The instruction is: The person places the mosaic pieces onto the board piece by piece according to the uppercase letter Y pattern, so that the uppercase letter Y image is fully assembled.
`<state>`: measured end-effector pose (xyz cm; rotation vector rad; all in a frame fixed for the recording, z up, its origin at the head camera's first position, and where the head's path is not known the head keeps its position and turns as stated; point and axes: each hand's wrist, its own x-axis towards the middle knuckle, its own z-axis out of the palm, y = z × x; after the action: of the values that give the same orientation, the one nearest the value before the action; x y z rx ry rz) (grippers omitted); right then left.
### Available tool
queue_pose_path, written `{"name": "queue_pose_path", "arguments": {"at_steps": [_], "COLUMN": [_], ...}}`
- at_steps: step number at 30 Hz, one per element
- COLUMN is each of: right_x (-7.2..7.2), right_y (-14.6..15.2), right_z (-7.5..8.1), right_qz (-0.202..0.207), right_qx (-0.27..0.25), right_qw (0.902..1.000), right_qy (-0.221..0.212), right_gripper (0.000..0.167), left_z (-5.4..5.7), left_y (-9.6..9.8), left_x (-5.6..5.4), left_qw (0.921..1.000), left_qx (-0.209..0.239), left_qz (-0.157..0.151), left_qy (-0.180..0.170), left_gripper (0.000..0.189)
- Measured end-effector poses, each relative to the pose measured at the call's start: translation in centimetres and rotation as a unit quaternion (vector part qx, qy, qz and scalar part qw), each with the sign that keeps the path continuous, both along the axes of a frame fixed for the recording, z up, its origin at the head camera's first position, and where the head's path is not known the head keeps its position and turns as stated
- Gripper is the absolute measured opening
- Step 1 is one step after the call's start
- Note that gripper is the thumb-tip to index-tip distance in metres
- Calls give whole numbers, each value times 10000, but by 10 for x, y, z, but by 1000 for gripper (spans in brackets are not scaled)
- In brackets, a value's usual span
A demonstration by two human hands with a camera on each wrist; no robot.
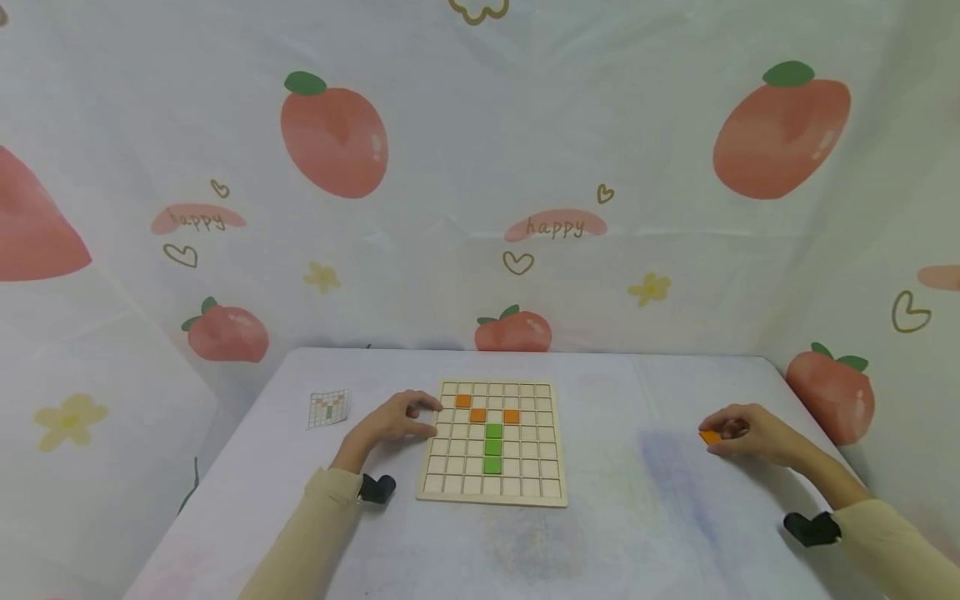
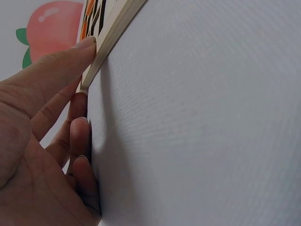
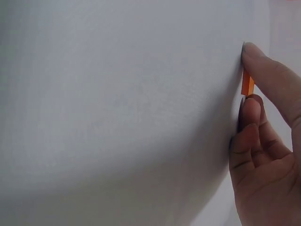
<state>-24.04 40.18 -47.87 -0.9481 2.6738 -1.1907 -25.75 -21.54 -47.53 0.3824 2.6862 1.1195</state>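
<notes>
On the table lies a square wooden grid board (image 1: 459, 478). Three orange tiles, one of them a square tile (image 1: 512, 417) at the right, and three green tiles such as the middle one (image 1: 492, 447) sit in its cells. My left hand (image 1: 393, 418) is at the board's left edge; in the left wrist view its thumb (image 2: 61, 63) touches the wooden rim (image 2: 110, 42). My right hand (image 1: 757, 437), well to the right of the board, pinches another orange tile (image 3: 248, 84) between thumb and fingers, low over the table.
A small paper card (image 1: 328, 409) printed with a coloured grid lies left of the board. Beneath everything is a white-covered table (image 1: 600, 542). Behind it hangs a white curtain (image 1: 450, 208) with printed peaches.
</notes>
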Motion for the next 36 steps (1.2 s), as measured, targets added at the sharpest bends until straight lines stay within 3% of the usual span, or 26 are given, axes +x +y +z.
{"name": "queue_pose_path", "arguments": {"at_steps": [9,20,29,36], "right_x": [0,-6,-9,-9], "right_y": [-4,-11,-28,-39], "right_z": [0,-2,4,4], "right_qz": [-135,-55,-175,137], "right_qx": [2,-50,-35,-494], "right_qw": [9997,9993,9997,9981], "right_qy": [213,377,-158,-336], "right_gripper": [20,18,17,17], "left_z": [0,0,0,0], "left_y": [0,-1,-1,0], "left_x": [-1,0,0,0], "left_qw": [9999,10000,10000,10000], "left_qx": [-39,-21,-12,-8], "left_qz": [74,-56,26,67], "left_qy": [-69,33,-20,-53], "left_gripper": [37,36,36,36]}}
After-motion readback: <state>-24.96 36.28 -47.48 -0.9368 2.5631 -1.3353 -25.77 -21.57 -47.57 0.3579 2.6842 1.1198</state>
